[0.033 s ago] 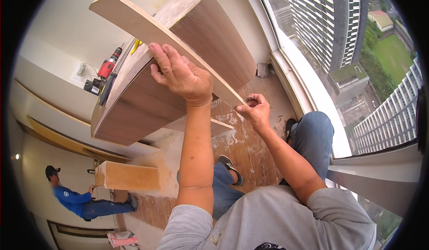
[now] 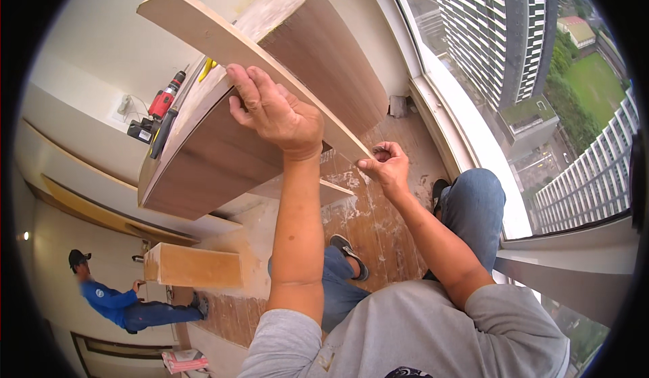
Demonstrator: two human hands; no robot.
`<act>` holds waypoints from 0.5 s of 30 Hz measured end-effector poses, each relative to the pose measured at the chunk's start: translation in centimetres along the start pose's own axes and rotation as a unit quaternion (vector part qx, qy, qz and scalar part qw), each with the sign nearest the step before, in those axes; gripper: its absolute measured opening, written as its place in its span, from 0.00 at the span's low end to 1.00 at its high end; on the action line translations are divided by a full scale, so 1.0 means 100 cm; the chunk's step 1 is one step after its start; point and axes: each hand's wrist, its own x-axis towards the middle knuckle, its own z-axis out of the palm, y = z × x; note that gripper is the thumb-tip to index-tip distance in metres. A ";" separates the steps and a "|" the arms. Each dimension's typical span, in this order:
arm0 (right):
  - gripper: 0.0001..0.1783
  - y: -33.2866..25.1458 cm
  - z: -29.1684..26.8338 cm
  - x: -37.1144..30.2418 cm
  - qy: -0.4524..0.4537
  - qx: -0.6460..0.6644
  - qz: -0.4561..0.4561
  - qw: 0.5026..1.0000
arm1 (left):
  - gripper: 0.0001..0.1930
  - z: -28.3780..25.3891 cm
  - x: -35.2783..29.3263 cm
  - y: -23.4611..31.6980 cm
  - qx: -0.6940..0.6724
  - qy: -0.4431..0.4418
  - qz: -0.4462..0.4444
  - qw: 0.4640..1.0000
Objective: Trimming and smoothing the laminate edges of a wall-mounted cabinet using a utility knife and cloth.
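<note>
A long, flat strip of light wood [image 2: 203,32] slants across the view from upper left to the middle, its far corner cut off at an angle. My left hand [image 2: 276,113] grips it along its near edge, fingers partly stretched; where they meet the wood is partly hidden. At the lower end, my right hand [image 2: 387,167] pinches the strip between thumb and curled fingers. Behind and below the strip is a curved brown wood-grain panel [image 2: 216,158], with a second curved panel [image 2: 324,60] beyond it.
A red and black drill [image 2: 164,99] and a dark-handled tool [image 2: 163,135] lie on the bench-like piece at left. A person in blue [image 2: 111,299] stands beside a wooden box [image 2: 196,266]. A window [image 2: 466,148] runs along the right. The wooden floor [image 2: 355,219] has white smears.
</note>
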 end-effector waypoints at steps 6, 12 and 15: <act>0.36 0.003 0.000 -0.004 0.010 -0.008 0.016 1.000 | 0.22 0.002 0.003 0.001 0.022 0.014 0.016 1.000; 0.27 0.001 -0.024 -0.003 0.139 -0.121 -0.151 0.971 | 0.21 0.005 0.005 0.007 0.040 0.020 0.022 0.999; 0.03 -0.049 -0.035 -0.014 0.105 0.058 0.014 0.993 | 0.21 0.002 0.002 0.002 0.045 0.025 0.019 0.998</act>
